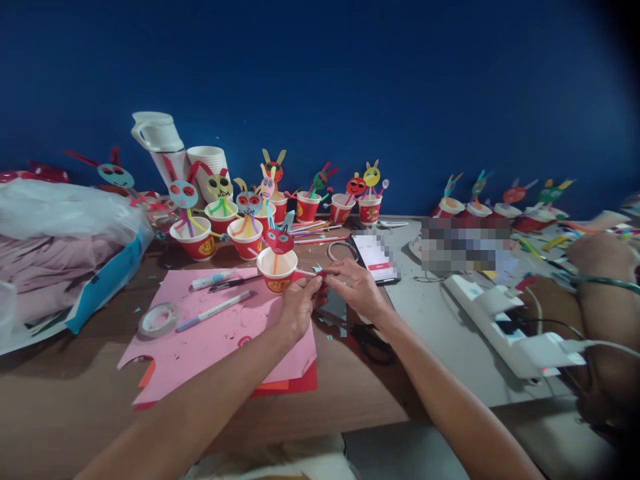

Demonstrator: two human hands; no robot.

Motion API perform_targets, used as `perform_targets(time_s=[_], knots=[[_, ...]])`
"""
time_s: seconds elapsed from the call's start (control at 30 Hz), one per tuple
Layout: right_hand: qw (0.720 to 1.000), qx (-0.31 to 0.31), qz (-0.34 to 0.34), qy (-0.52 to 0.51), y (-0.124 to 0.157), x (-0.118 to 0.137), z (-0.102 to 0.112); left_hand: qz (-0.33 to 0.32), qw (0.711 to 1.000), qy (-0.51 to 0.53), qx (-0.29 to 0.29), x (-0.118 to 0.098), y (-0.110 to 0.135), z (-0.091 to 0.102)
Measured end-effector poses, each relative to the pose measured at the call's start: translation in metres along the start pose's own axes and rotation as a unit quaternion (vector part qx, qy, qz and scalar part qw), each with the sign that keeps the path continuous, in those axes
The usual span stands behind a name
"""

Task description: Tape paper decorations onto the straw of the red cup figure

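Note:
A red paper cup (277, 272) stands on the pink paper sheet, with a red rabbit-like paper face (279, 241) on an orange strip rising from it. A thin white stick (305, 272) reaches from the cup's right side to my fingers. My left hand (301, 303) is closed in a pinch near the stick's end, beside the cup. From the right, my right hand (356, 288) pinches a small red paper piece (323, 273) at the stick's tip. The fingertips of both hands almost meet and partly hide the piece.
Pink paper (220, 347) bears a tape roll (159, 320) and pens. Black-handled scissors (373, 343) lie under my right forearm. More cups with paper faces (245, 237) line the back. A phone (376, 257), a power strip (493, 327) and another person's arm (607, 300) are right.

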State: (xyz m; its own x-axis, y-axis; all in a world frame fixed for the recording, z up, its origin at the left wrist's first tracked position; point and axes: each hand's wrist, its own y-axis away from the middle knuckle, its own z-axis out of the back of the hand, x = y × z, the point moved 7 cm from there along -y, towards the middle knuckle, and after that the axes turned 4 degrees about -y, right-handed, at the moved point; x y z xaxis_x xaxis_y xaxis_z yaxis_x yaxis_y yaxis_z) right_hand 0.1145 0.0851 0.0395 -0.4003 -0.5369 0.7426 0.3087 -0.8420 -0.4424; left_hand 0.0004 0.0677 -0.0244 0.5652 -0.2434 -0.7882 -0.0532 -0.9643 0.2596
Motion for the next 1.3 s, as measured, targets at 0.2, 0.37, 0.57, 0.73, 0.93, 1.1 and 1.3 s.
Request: perform_targets(time_s=[0.2,0.37,0.57,0.73,0.93,1.1,1.3], knots=[[0.999,-0.033,0.016,0.035,0.003,0.003,-0.001,0.003,1.000,0.009,-0.001,0.001,-0.001,0.000],[0.998,-0.038,0.030,0.047,0.004,0.004,-0.003,0.007,1.000,0.008,-0.004,0.000,0.000,0.000],[0.995,-0.041,0.046,0.072,0.005,0.005,-0.004,0.013,1.000,0.001,-0.015,0.002,0.000,0.002],[0.990,-0.046,0.062,0.119,0.006,0.008,-0.006,0.016,1.000,0.007,-0.013,0.004,-0.002,0.003],[0.981,-0.052,0.083,0.165,0.007,0.013,-0.007,0.015,1.000,0.012,-0.013,0.007,-0.004,0.003],[0.977,-0.052,0.090,0.185,0.009,0.013,-0.007,0.018,1.000,0.012,-0.017,0.006,-0.003,0.003],[0.967,-0.055,0.111,0.224,0.011,0.018,-0.008,0.024,0.999,0.015,-0.021,0.006,-0.001,0.002]])
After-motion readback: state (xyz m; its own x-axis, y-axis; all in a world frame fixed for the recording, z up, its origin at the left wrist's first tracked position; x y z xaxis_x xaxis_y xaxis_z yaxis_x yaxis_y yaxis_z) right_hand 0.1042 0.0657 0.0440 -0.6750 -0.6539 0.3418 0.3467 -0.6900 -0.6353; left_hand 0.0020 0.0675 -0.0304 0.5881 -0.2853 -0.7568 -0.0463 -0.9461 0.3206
